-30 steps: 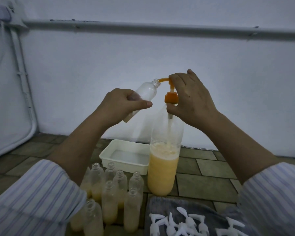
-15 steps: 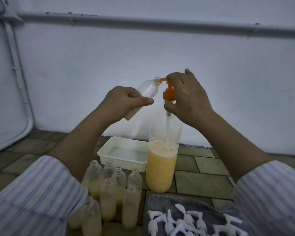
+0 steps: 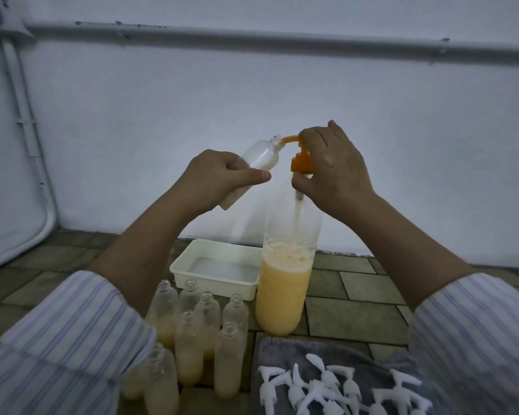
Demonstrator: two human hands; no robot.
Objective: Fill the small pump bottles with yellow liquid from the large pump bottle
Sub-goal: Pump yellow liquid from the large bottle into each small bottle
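Note:
A large clear bottle (image 3: 283,298), about half full of yellow liquid, stands on the tiled floor. Its orange pump head (image 3: 301,163) is gripped by my right hand (image 3: 333,169), fingers curled over the top and thumb under the collar. My left hand (image 3: 219,181) holds a small clear bottle (image 3: 261,155) tilted, with its open neck against the orange spout. A little pale liquid lies at its lower end. Several small uncapped bottles (image 3: 189,348) with yellowish liquid stand in a cluster at the lower left.
A white rectangular tray (image 3: 213,281) sits behind the small bottles, next to the large bottle. Several white pump caps (image 3: 327,387) lie on a grey cloth (image 3: 282,351) at the lower right. A white wall with a horizontal pipe rises close behind.
The pump head has risen slightly under my right hand between presses. The small bottle stays at the spout. The view shifted a little.

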